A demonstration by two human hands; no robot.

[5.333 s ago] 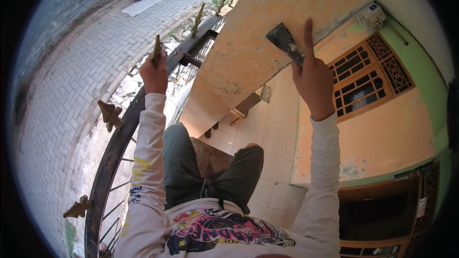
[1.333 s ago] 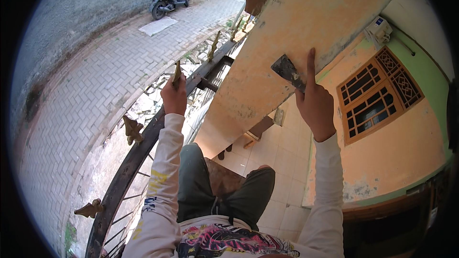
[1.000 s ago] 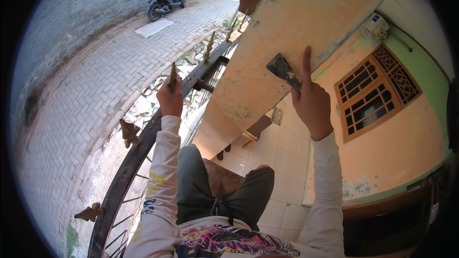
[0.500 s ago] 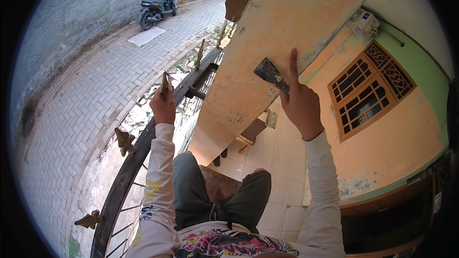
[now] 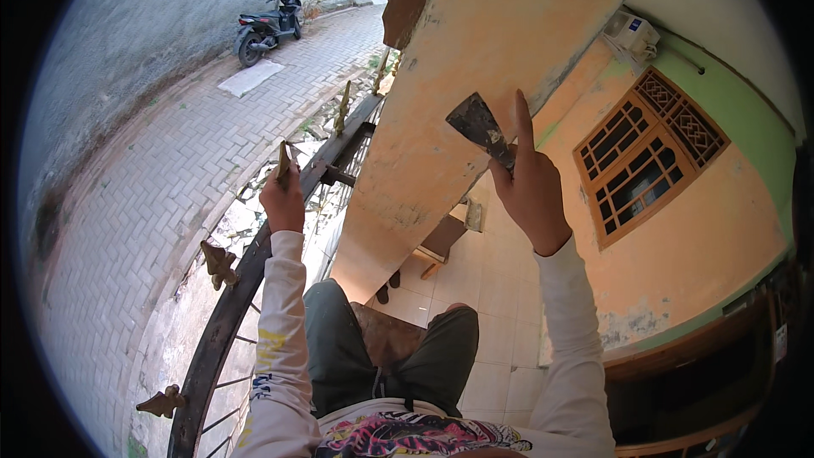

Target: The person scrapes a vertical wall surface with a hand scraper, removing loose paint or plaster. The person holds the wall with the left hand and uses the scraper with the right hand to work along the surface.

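Note:
My right hand [image 5: 536, 199] grips the handle of a putty knife [image 5: 475, 121], a flat dark blade with worn, stained patches. Its index finger stretches out along the peach-painted wall face [image 5: 407, 161], and the blade points up and to the left in front of that paint. Whether the blade touches the surface I cannot tell. On the left, my left hand [image 5: 283, 206] is closed around a gold spear-shaped finial [image 5: 283, 157] on top of the dark metal fence [image 5: 227, 322].
More gold finials [image 5: 219, 265] stick up along the fence. Beyond it, a motorbike [image 5: 270, 27] stands on a paved lane [image 5: 170, 144]. To the right are a wooden-framed window [image 5: 649, 157] and an air-conditioner unit [image 5: 632, 34]. Below, a small wooden bench [image 5: 441, 242] rests on a tiled floor [image 5: 487, 297].
The view has shifted slightly, so the surroundings sit further left. The putty knife has moved a little along the wall and its blade shows broader. My left hand keeps its hold.

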